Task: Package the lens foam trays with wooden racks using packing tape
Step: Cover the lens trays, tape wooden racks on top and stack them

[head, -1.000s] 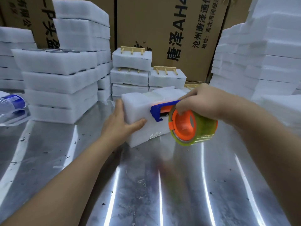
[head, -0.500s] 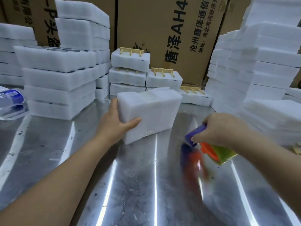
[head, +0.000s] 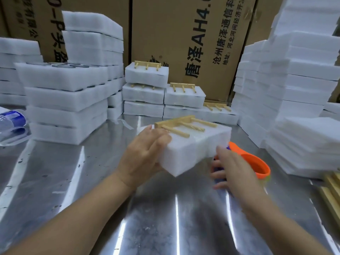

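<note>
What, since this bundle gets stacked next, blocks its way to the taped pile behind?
Nothing visible: only bare table lies between the foam bundle in the left hand and the taped pile. The tape dispenser sits off to the right.

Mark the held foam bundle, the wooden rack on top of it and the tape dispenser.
foam bundle point(head: 185, 154): head view, on its white front face.
wooden rack point(head: 173, 122): head view, on its crossbar.
tape dispenser point(head: 257, 163): head view, on its orange ring.
</note>
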